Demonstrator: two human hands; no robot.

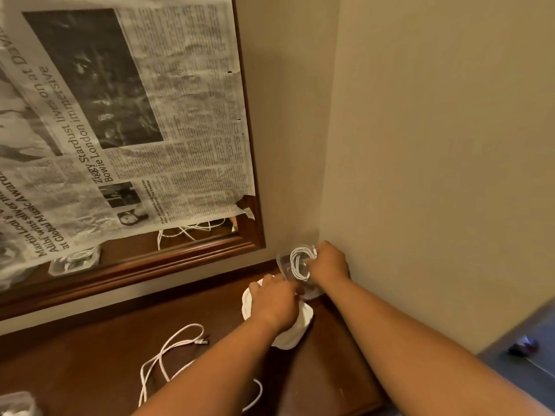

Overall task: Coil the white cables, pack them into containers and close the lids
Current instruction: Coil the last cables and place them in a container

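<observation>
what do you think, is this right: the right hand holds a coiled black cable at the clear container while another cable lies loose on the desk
Not quite: the coiled cable is white, not black, as the head view shows. The right hand holds it at the clear container while another cable lies loose on the desk.

Glossy wooden table (99, 352), clear plastic container (288, 265), crinkled newspaper (126, 115).

A newspaper (126, 121) sheet hangs over a wood-framed mirror (180, 255), its print turned sideways. The largest headline reads "Ziggy Stardust lives on at Dav…", cut off at the picture's edge, and below it "Bowie London immersive". A second headline reads "Martin Looi &…", "Alibi wins silver…", "at Global Music Awar…". The column print is too blurred to read.
</observation>
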